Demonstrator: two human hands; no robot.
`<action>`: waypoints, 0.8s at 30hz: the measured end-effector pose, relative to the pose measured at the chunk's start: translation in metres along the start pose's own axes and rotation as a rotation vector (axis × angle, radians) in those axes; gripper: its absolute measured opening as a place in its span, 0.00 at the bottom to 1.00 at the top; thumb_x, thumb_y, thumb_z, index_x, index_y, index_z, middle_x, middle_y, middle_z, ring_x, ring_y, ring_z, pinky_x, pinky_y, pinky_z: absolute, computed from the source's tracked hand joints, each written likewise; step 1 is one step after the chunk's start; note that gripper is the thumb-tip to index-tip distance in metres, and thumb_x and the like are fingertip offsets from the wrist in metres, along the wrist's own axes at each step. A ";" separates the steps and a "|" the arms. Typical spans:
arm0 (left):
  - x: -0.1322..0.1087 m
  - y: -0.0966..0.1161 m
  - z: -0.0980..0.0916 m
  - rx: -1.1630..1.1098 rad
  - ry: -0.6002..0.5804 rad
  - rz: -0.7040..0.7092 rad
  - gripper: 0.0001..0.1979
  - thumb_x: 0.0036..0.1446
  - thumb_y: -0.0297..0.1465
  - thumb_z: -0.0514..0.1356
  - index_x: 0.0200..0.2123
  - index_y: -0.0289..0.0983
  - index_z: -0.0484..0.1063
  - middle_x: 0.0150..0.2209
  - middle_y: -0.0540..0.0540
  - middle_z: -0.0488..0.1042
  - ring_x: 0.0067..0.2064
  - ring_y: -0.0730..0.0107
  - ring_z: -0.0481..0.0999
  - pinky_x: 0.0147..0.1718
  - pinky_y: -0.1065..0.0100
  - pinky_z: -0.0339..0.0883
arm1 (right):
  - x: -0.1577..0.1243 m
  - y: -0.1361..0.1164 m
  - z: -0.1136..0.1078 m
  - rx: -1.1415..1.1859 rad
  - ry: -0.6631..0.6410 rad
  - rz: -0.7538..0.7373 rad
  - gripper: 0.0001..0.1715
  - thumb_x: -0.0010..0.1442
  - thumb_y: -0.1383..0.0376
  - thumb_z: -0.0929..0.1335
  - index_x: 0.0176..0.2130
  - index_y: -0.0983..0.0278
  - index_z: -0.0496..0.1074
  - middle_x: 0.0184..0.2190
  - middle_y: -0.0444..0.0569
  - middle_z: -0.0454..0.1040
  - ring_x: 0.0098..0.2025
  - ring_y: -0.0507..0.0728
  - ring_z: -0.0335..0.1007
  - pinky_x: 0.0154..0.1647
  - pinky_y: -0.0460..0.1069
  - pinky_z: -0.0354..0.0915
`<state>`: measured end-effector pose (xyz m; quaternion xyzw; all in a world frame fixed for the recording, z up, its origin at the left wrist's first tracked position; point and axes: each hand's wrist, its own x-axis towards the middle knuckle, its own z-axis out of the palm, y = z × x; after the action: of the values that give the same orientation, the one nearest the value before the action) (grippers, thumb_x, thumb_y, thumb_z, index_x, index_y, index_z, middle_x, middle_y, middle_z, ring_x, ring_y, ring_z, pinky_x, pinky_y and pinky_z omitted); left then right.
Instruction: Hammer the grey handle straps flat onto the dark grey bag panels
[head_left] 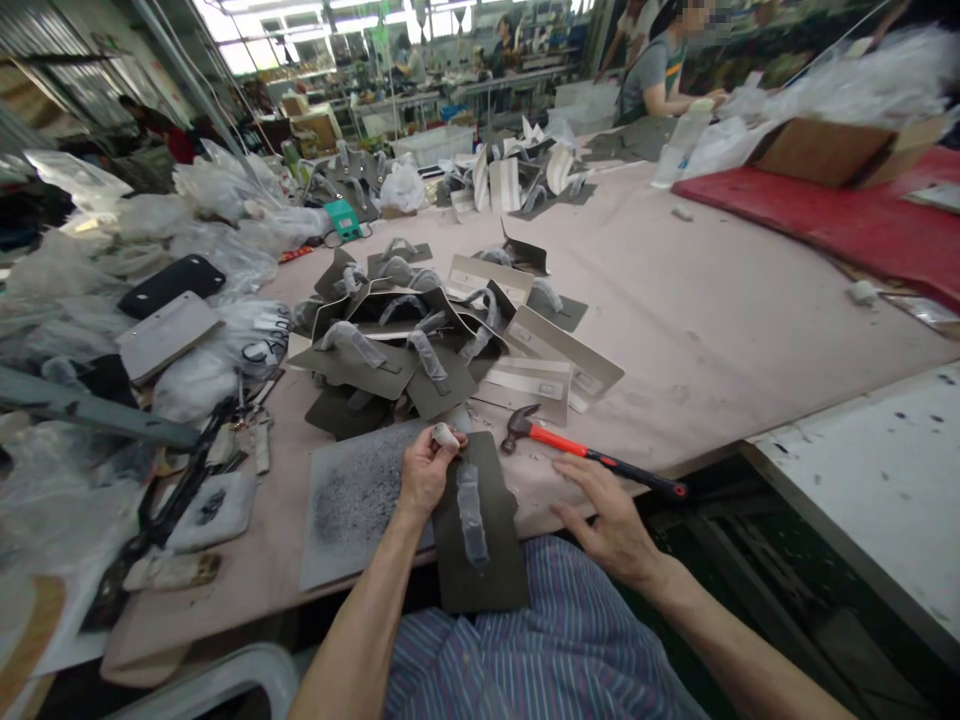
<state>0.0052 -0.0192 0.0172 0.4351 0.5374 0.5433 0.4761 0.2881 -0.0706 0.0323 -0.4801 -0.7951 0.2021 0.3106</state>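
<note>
My left hand [426, 470] is closed around a short stubby tool with a white wrapped end [445, 436]; its lower end is hidden by the fingers. It is above the top edge of a dark grey-green panel [495, 500], which lies partly over my lap. On that panel runs a handle strip in clear plastic wrap [471, 520]. My right hand [611, 520] is empty, fingers spread, just below a claw hammer [570, 442] with a red and black handle. The hammer lies on the table with its head toward the panel.
A grey, dark-speckled board [360, 500] lies left of the panel. Behind it is a pile of similar panels with wrapped handles [420, 350]. Plastic bags [217, 250] and tools [262, 440] crowd the left. A red board [825, 220] lies right; a co-worker [660, 75] sits beyond.
</note>
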 end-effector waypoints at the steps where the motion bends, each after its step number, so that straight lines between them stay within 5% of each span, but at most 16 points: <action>1: 0.000 0.000 0.000 0.006 -0.002 0.001 0.17 0.52 0.41 0.67 0.41 0.36 0.72 0.37 0.43 0.82 0.41 0.61 0.82 0.46 0.61 0.74 | 0.003 0.012 -0.001 -0.120 0.058 0.076 0.23 0.64 0.59 0.64 0.57 0.64 0.68 0.56 0.61 0.70 0.60 0.67 0.65 0.61 0.62 0.61; 5: 0.000 -0.003 0.001 0.040 0.001 0.019 0.16 0.53 0.39 0.67 0.41 0.36 0.73 0.37 0.44 0.82 0.41 0.61 0.82 0.46 0.60 0.74 | 0.016 0.042 -0.003 -0.519 -0.083 0.257 0.20 0.62 0.63 0.64 0.52 0.68 0.70 0.52 0.64 0.71 0.52 0.69 0.67 0.53 0.61 0.63; 9: -0.001 -0.009 0.003 0.121 0.011 0.053 0.12 0.54 0.36 0.66 0.40 0.37 0.74 0.38 0.44 0.82 0.41 0.61 0.82 0.45 0.61 0.74 | 0.031 0.043 -0.012 -0.591 -0.280 0.332 0.11 0.63 0.64 0.64 0.43 0.67 0.71 0.41 0.61 0.73 0.43 0.65 0.70 0.44 0.57 0.64; 12: -0.002 -0.011 0.005 0.179 0.042 0.078 0.10 0.54 0.34 0.65 0.40 0.38 0.75 0.38 0.44 0.82 0.41 0.62 0.82 0.44 0.64 0.74 | 0.035 0.032 -0.018 -0.237 -0.422 0.500 0.06 0.62 0.62 0.65 0.35 0.63 0.66 0.30 0.50 0.71 0.32 0.58 0.69 0.35 0.51 0.64; 16: -0.005 -0.009 0.008 0.253 0.067 0.110 0.09 0.54 0.32 0.64 0.40 0.38 0.76 0.38 0.45 0.82 0.40 0.62 0.81 0.43 0.64 0.73 | 0.028 0.005 -0.018 0.599 -0.586 0.910 0.10 0.58 0.57 0.65 0.33 0.60 0.60 0.23 0.40 0.65 0.19 0.49 0.57 0.20 0.45 0.58; 20: -0.010 -0.008 0.008 0.339 0.055 0.176 0.09 0.53 0.30 0.64 0.40 0.39 0.77 0.37 0.46 0.82 0.39 0.62 0.81 0.42 0.65 0.72 | 0.029 -0.031 -0.020 0.777 -0.455 0.931 0.13 0.58 0.54 0.64 0.32 0.59 0.59 0.21 0.36 0.60 0.14 0.47 0.47 0.12 0.44 0.47; 24: -0.013 -0.008 0.007 0.393 0.027 0.230 0.09 0.54 0.30 0.63 0.40 0.40 0.77 0.36 0.48 0.81 0.38 0.64 0.79 0.41 0.66 0.70 | 0.047 -0.061 -0.030 0.424 -0.119 0.500 0.20 0.66 0.49 0.57 0.32 0.59 0.61 0.19 0.39 0.61 0.18 0.50 0.56 0.18 0.46 0.54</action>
<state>0.0146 -0.0313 0.0101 0.5706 0.5862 0.4847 0.3096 0.2539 -0.0557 0.1061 -0.5723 -0.6097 0.4608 0.2972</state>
